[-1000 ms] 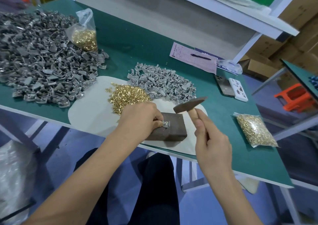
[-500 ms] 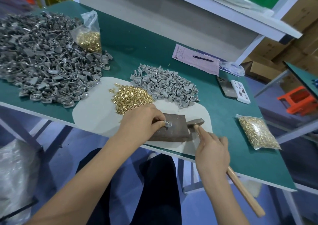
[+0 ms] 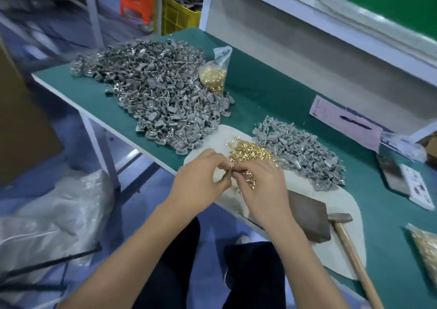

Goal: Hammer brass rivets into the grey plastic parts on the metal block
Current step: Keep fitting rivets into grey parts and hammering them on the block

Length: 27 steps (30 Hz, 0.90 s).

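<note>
My left hand (image 3: 201,186) and my right hand (image 3: 264,190) meet over the white mat (image 3: 343,204), just in front of the loose brass rivets (image 3: 250,151). The left fingertips pinch a small grey plastic part (image 3: 225,173); blur hides its detail. Under its curled fingers the right hand holds several brass rivets (image 3: 251,181), and its fingertips touch the part. The dark metal block (image 3: 307,219) lies bare to the right of my right wrist. The hammer (image 3: 339,217) lies on the mat beside the block, its wooden handle reaching past the table's near edge.
A small heap of grey parts (image 3: 302,152) lies behind the rivets, a big heap (image 3: 160,100) at the left with a rivet bag (image 3: 212,77). Another rivet bag (image 3: 425,249), a phone (image 3: 392,176), a white card (image 3: 416,188) and a pink paper (image 3: 345,122) lie at the right.
My right hand has put the hammer down beside the block and picked up rivets. My left hand has left the block and come to the rivet heap. The camera has swung left.
</note>
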Each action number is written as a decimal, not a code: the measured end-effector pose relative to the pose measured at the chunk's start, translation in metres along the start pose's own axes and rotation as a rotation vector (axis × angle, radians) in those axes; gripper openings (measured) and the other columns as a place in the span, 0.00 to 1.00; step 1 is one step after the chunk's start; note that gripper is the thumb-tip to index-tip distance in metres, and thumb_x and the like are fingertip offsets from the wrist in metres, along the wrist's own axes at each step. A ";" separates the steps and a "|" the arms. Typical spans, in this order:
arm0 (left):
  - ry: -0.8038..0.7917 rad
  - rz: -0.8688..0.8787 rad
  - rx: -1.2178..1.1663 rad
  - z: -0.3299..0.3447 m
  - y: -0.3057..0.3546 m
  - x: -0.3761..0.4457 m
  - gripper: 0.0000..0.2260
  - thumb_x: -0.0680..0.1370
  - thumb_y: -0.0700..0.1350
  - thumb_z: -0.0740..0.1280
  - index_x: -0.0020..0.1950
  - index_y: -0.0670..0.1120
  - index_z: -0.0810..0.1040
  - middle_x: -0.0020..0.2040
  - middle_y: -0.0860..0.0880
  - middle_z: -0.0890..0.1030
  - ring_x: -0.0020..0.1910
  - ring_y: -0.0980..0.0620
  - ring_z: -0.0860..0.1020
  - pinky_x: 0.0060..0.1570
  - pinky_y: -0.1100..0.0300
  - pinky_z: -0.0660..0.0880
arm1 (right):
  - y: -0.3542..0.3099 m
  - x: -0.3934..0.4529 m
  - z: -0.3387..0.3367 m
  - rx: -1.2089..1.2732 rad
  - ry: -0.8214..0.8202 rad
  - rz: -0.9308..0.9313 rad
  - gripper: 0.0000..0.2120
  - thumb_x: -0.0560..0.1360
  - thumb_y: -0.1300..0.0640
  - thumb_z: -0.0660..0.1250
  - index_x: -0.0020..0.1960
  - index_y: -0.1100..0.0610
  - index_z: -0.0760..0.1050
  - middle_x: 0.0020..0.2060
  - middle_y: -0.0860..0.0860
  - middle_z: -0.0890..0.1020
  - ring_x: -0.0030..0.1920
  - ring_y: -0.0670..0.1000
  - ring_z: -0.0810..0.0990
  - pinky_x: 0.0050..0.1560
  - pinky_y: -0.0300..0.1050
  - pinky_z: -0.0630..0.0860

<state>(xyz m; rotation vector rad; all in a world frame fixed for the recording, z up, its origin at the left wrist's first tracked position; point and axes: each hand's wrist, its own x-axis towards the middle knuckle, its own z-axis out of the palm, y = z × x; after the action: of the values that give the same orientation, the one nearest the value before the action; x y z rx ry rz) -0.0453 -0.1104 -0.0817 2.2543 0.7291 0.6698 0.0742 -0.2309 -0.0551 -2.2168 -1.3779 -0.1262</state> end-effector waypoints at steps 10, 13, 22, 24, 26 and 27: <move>0.091 -0.166 0.170 -0.033 -0.067 -0.001 0.03 0.78 0.54 0.67 0.48 0.56 0.77 0.47 0.56 0.75 0.45 0.54 0.76 0.38 0.53 0.76 | -0.053 0.057 0.064 -0.037 -0.232 -0.015 0.06 0.78 0.50 0.68 0.50 0.44 0.83 0.47 0.45 0.84 0.52 0.51 0.75 0.56 0.52 0.71; 0.116 -0.194 0.167 -0.036 -0.074 0.003 0.04 0.78 0.55 0.67 0.50 0.56 0.77 0.48 0.56 0.75 0.46 0.54 0.77 0.39 0.52 0.77 | -0.059 0.065 0.072 -0.031 -0.246 -0.015 0.07 0.78 0.50 0.67 0.53 0.43 0.83 0.48 0.43 0.83 0.52 0.50 0.74 0.54 0.52 0.72; 0.173 -0.201 0.075 -0.043 -0.070 0.007 0.07 0.79 0.53 0.68 0.55 0.58 0.74 0.52 0.58 0.75 0.46 0.57 0.77 0.42 0.52 0.77 | -0.061 0.077 0.078 0.003 -0.249 0.007 0.08 0.78 0.54 0.67 0.54 0.46 0.83 0.49 0.46 0.83 0.54 0.52 0.76 0.55 0.53 0.74; 0.158 -0.151 0.060 -0.042 -0.064 0.006 0.04 0.79 0.52 0.67 0.52 0.57 0.75 0.49 0.58 0.75 0.43 0.57 0.75 0.40 0.54 0.76 | -0.057 0.076 0.073 0.032 -0.220 0.006 0.07 0.79 0.54 0.67 0.54 0.47 0.82 0.48 0.45 0.82 0.53 0.51 0.76 0.55 0.52 0.74; 0.095 -0.093 0.043 -0.038 -0.056 0.007 0.02 0.78 0.51 0.68 0.49 0.57 0.76 0.46 0.58 0.75 0.43 0.57 0.74 0.40 0.54 0.75 | -0.045 0.071 0.060 0.064 -0.140 0.047 0.07 0.80 0.54 0.66 0.54 0.49 0.82 0.46 0.45 0.82 0.51 0.51 0.77 0.54 0.51 0.74; 0.043 -0.077 0.044 -0.034 -0.052 0.009 0.02 0.78 0.52 0.68 0.49 0.57 0.76 0.46 0.58 0.76 0.44 0.57 0.75 0.41 0.55 0.75 | -0.036 0.067 0.051 0.076 -0.090 0.073 0.07 0.80 0.55 0.66 0.54 0.49 0.82 0.46 0.45 0.82 0.51 0.51 0.77 0.54 0.51 0.74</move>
<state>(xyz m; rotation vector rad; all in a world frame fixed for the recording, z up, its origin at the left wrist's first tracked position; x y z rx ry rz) -0.0766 -0.0578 -0.0943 2.2446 0.8549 0.6731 0.0653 -0.1401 -0.0625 -2.2293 -1.3243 0.0518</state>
